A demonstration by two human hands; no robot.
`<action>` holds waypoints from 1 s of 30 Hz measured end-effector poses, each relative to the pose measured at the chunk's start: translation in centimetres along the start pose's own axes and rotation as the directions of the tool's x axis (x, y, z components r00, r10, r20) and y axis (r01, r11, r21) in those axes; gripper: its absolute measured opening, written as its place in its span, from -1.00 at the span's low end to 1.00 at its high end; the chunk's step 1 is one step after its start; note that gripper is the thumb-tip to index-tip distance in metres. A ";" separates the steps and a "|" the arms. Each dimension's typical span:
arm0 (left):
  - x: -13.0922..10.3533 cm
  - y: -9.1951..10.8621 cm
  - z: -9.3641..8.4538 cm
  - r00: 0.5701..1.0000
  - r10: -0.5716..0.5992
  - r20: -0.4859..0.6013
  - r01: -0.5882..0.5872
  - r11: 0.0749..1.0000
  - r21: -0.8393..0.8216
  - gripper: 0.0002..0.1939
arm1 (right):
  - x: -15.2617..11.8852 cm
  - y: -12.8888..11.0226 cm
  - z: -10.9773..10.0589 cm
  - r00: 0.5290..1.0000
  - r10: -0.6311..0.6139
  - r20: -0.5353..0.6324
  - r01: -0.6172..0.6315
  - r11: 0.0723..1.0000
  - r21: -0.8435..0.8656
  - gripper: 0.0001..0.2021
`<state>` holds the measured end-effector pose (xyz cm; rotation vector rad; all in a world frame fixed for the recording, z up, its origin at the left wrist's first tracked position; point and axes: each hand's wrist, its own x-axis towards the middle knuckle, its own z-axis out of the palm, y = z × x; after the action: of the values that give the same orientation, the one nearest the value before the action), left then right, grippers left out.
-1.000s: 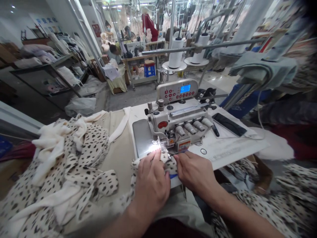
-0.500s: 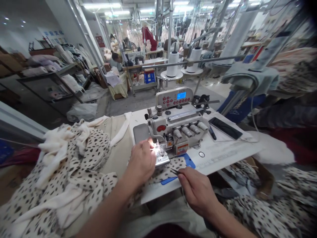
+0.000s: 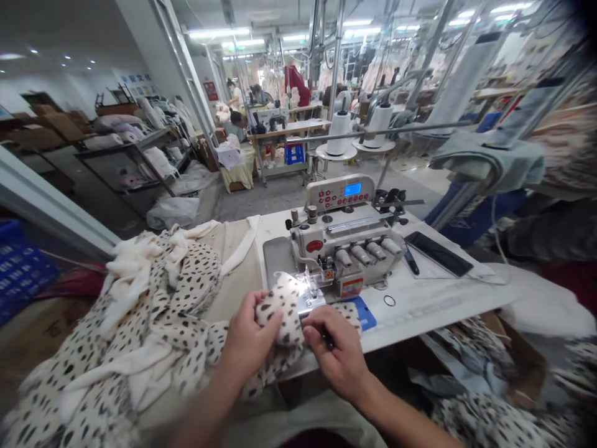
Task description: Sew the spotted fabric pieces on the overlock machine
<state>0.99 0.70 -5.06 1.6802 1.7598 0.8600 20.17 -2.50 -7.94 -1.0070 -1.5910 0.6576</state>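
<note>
In front of the sewing machine's lit needle area, a piece of cream plush fabric with dark spots [image 3: 285, 306] stands partly raised. My left hand [image 3: 252, 333] is closed on its left side, thumb over the cloth. My right hand [image 3: 338, 348] is closed beside the metal presser plate [image 3: 310, 303], its fingertips at the fabric's right edge. A dark piece of the tweezers [image 3: 329, 340] shows inside its curled fingers; their tips are hidden. The overlock sewing machine [image 3: 340, 242] stands just beyond both hands, its blue display lit.
A heap of spotted fabric [image 3: 163, 311] covers the table's left side. A phone [image 3: 438, 254] and a black pen-like tool [image 3: 411, 260] lie to the right, near a black ring [image 3: 389, 300]. Thread cones [image 3: 339, 134] stand behind the machine. A blue crate [image 3: 21, 267] is at far left.
My left hand has come back from the needle area and now grips the raised spotted fabric. My right hand has moved left to the presser plate, the tweezers' tips no longer showing. The view has shifted.
</note>
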 end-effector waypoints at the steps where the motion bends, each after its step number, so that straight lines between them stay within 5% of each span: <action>1: -0.7 0.2 0.0 0.999 0.000 0.037 0.001 1.000 -0.021 -0.64 | 0.0 -0.1 0.2 1.000 0.010 -0.010 -0.010 1.000 0.009 -0.88; 4: -2.9 1.1 1.1 0.981 0.089 0.170 -0.083 0.996 -0.041 -0.84 | -0.7 0.0 0.5 0.995 0.075 -0.059 -0.073 0.997 0.040 -0.85; 6: -3.9 1.7 2.6 0.937 0.251 0.244 -0.242 0.968 -0.068 -0.95 | -1.5 0.3 0.4 0.979 0.164 -0.123 -0.154 0.984 0.085 -0.84; 11: -3.8 3.4 6.7 0.766 0.557 0.323 -0.564 0.822 -0.079 -0.57 | -2.7 1.8 -0.9 0.832 0.462 -0.307 -0.361 0.871 0.334 -0.71; 16: -2.5 4.7 7.4 0.664 0.632 0.400 -0.658 0.747 -0.089 -0.66 | -2.2 3.3 -2.6 0.738 0.636 -0.226 -0.475 0.727 0.495 -0.54; 19: -1.8 4.5 6.0 0.665 0.603 0.441 -0.584 0.788 -0.196 -0.83 | -2.1 3.7 -3.4 0.752 0.641 -0.153 -0.531 0.728 0.434 -0.63; 23: 0.3 3.7 1.7 0.721 0.356 0.595 -0.203 0.929 -0.309 -0.80 | -2.4 3.6 -4.3 0.767 0.629 -0.123 -0.554 0.748 0.366 -0.69; 26: 3.2 3.8 -2.8 0.579 0.208 0.788 0.069 0.951 -0.302 -0.48 | -2.7 3.2 -4.9 0.778 0.626 -0.053 -0.571 0.739 0.357 -0.73; 30: 8.0 5.0 -8.1 0.463 0.044 0.885 -0.046 0.999 -0.026 -0.41 | -3.2 3.0 -5.3 0.787 0.614 0.058 -0.596 0.733 0.327 -0.70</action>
<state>-2.48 8.14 4.31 1.6882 0.9426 -0.1009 26.19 -4.32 -10.65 -1.2794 -1.0263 1.2896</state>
